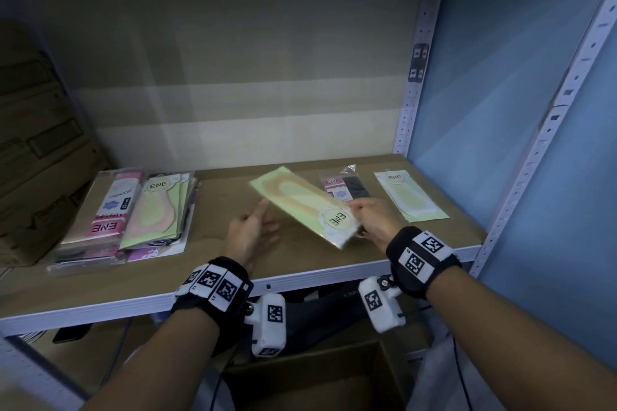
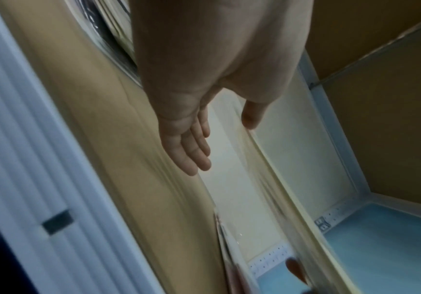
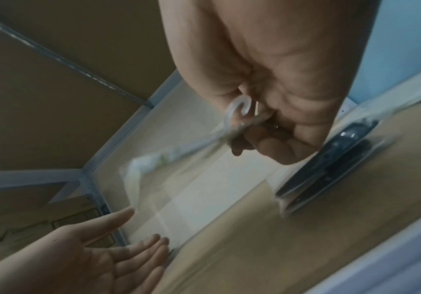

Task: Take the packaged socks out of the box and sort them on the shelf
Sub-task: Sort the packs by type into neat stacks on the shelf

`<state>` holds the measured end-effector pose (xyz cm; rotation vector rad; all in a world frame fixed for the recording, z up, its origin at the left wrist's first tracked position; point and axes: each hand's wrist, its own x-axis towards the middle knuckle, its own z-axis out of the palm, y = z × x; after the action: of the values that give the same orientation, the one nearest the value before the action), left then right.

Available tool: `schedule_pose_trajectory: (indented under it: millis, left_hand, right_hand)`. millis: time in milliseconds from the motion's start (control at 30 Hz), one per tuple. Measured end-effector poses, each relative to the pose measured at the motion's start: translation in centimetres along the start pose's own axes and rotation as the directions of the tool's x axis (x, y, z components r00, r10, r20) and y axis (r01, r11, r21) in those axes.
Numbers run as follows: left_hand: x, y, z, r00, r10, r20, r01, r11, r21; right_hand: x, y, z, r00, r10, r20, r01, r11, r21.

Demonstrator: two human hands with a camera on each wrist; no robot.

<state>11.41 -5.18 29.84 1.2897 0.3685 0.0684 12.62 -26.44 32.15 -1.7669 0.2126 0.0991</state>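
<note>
The right hand (image 1: 374, 220) has its grip pinched on the hook end of a pale green sock pack (image 1: 302, 203), holding it tilted above the middle of the shelf (image 1: 334, 253), while the left hand (image 1: 252, 232) waits open, palm up, just beside its far end. Sorting looks well under way: a stack of packs (image 1: 133, 213) lies at the left, a dark pack (image 1: 344, 188) and another green pack (image 1: 409, 195) at the right, and the box (image 1: 320, 377) sits below, its contents hidden. The shelf is brown board in a white metal frame against a blue wall.
</note>
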Motion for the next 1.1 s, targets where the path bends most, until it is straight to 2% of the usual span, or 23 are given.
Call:
schedule_pose_trajectory:
  millis: [67,133,200,333,400,467,533,600,633,700,800,900,967,1100]
  left_hand:
    - [0.4,0.3,-0.9,1.0,-0.021,0.016,0.021,1.0,-0.014]
    - [0.4,0.6,-1.6,0.996,-0.049,0.074,0.054,0.997,-0.062]
    - [0.2,0.8,-1.9,0.994,-0.063,0.092,0.067,0.997,-0.04]
    - [-0.3,0.5,-1.9,0.98,-0.126,0.152,0.108,0.987,0.117]
    - [-0.6,0.4,-1.8,0.974,-0.13,0.185,0.1,0.981,0.164]
    - [-0.6,0.3,-1.8,0.977,-0.112,0.183,0.088,0.987,0.134]
    - [-0.5,0.3,-2.0,0.983,-0.098,0.152,0.088,0.993,0.074]
    - [-0.3,0.2,-2.0,0.989,-0.085,0.124,0.088,0.996,-0.017]
    - [-0.2,0.1,-1.9,0.99,-0.078,0.117,0.085,0.995,-0.055]
    - [-0.5,0.1,-1.8,0.989,-0.075,0.128,0.089,0.99,-0.108]
    - [-0.3,-0.5,-1.7,0.981,-0.098,0.168,0.127,0.976,-0.175]
    - [-0.2,-1.1,-1.3,0.98,-0.118,0.162,0.146,0.975,-0.169]
    - [-0.4,-1.3,-1.0,0.977,-0.13,0.166,0.157,0.975,-0.158]
    - [-0.8,-1.7,-0.5,0.968,-0.124,0.219,0.156,0.978,-0.137]
  right_hand:
    - [0.2,0.0,-0.9,1.0,-0.024,0.017,0.027,0.984,-0.177]
    - [0.5,0.1,-1.8,0.999,-0.037,0.029,0.044,0.954,-0.297]
    - [0.8,0.2,-2.5,0.998,-0.054,0.045,0.068,0.914,-0.401]
    - [1.0,0.5,-2.8,0.994,-0.078,0.073,0.103,0.881,-0.462]
    - [1.0,0.5,-2.9,0.994,-0.091,0.059,0.107,0.902,-0.418]
    - [1.2,0.5,-3.0,0.995,-0.097,-0.015,0.086,0.936,-0.342]
    - [1.5,0.7,-3.1,0.981,-0.095,-0.168,0.039,0.949,-0.311]
    - [1.7,0.7,-3.0,0.94,-0.092,-0.328,-0.005,0.959,-0.283]
    - [1.5,0.6,-2.9,0.928,-0.087,-0.363,-0.013,0.965,-0.262]
    - [1.2,0.6,-2.4,0.937,-0.098,-0.335,0.025,0.976,-0.217]
    - [-0.3,0.9,-0.4,0.978,-0.099,-0.186,0.08,0.991,-0.107]
    - [-1.3,1.3,2.5,0.997,-0.044,-0.056,0.05,0.993,0.104]
    - [-1.9,1.2,4.3,1.0,-0.011,0.019,0.008,0.983,0.182]
    - [-2.2,1.2,6.2,1.0,-0.014,0.01,0.011,0.972,0.235]
